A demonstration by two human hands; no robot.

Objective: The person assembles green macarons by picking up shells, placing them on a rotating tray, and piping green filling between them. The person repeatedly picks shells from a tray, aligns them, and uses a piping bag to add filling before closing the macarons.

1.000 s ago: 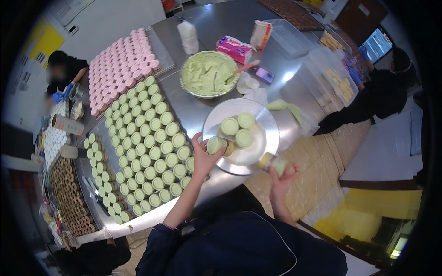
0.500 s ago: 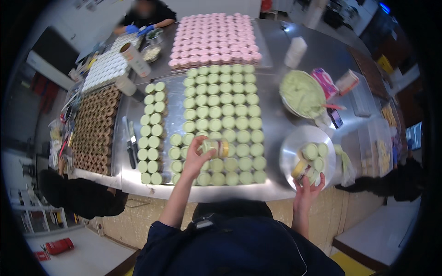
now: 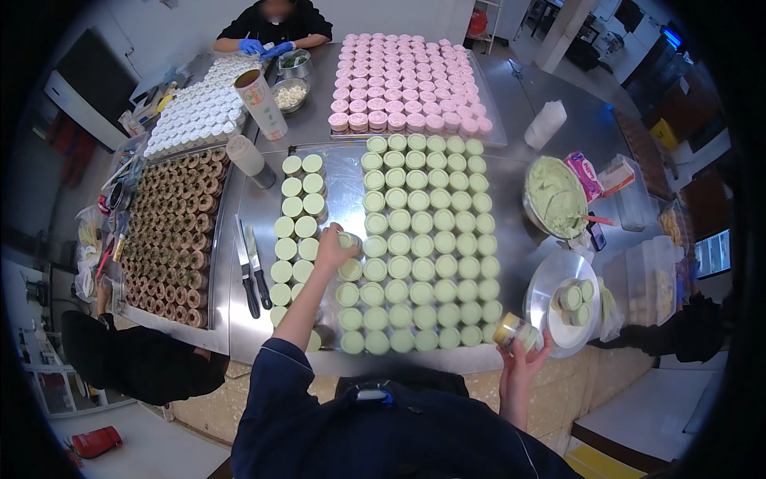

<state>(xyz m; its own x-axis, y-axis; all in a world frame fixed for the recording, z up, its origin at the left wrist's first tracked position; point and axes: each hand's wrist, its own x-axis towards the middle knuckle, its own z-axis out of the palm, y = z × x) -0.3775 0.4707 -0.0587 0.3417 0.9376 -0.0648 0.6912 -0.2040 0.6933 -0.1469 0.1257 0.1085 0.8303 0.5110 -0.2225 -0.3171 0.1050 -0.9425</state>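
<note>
My left hand (image 3: 332, 249) grips a small dessert cup (image 3: 349, 239) with a pale green top, at the left edge of the block of green-topped cups (image 3: 421, 269). Whether this cup touches the tray is hard to tell. In my right hand (image 3: 524, 366) is a clear cup (image 3: 511, 330), tipped sideways with its yellowish base toward the left. It is held over the table's front edge, left of the round metal turntable (image 3: 542, 297). A few green-topped cups (image 3: 571, 298) stand on that turntable. A narrower group of green-topped cups (image 3: 305, 227) lies left of my left hand.
Beyond the green cups stand rows of pink-topped cups (image 3: 403, 86). Brown-topped cups (image 3: 169, 231) and white-topped cups (image 3: 195, 112) fill the left. Two knives (image 3: 249, 267) lie between. A bowl of green cream (image 3: 554, 197) sits at right. A gloved co-worker (image 3: 275, 32) works at the far side.
My left hand has carried its cup leftward to the block's left edge. My right hand has moved its cup off the turntable, toward me and left. The view has shifted.
</note>
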